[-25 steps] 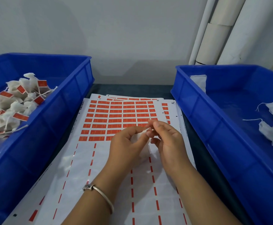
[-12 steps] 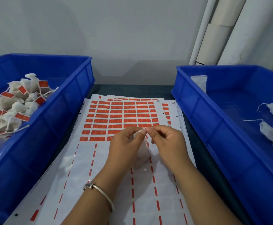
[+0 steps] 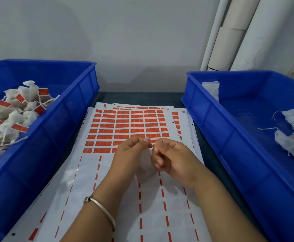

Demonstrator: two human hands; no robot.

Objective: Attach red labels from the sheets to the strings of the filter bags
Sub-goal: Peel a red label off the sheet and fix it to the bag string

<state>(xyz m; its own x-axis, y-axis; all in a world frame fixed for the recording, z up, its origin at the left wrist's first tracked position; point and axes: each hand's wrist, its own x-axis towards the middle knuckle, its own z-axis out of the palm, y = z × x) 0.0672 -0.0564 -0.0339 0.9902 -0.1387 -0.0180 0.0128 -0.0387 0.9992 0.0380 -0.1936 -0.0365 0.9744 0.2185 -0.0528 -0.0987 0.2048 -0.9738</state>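
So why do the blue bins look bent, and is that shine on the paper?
Head view: the wide-angle lens bows the left bin and right bin outward; soft glare patches sit on the glossy label sheet; the hands cast faint shadows, and the picture is slightly soft throughout.

Left hand (image 3: 130,154): forearm angled in from lower left, bangle (image 3: 102,209) on wrist, thumb and forefinger pinched together at fingertips. Right hand (image 3: 172,157): forearm from lower right, fingers curled, thumb and forefinger pinched, tips nearly meeting the left's.
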